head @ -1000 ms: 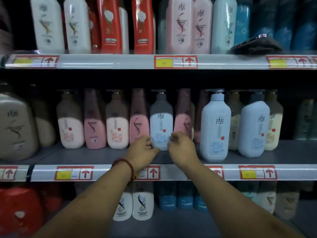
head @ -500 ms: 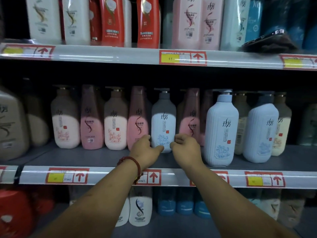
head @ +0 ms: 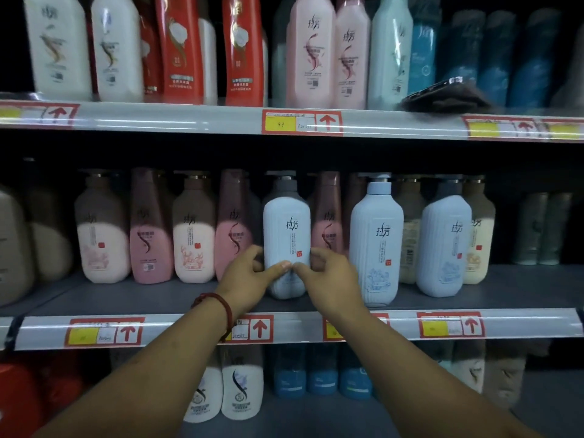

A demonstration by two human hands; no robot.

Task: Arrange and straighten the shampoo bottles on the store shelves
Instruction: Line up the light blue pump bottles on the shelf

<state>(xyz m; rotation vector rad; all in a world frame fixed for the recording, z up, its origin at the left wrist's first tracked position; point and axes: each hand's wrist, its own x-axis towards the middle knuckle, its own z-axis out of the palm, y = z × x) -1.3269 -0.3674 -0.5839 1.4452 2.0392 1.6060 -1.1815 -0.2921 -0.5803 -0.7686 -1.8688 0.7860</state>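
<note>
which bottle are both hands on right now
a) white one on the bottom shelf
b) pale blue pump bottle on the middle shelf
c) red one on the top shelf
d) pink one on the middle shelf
b: the left hand and right hand clasp the pale blue pump bottle from either side.

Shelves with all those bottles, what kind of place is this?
Most likely a shop's hair-care aisle. Rows of shampoo bottles, like the pale blue pump bottle held in the left hand and right hand, fill the shelves, and red and yellow price tags line the shelf edge.
</note>
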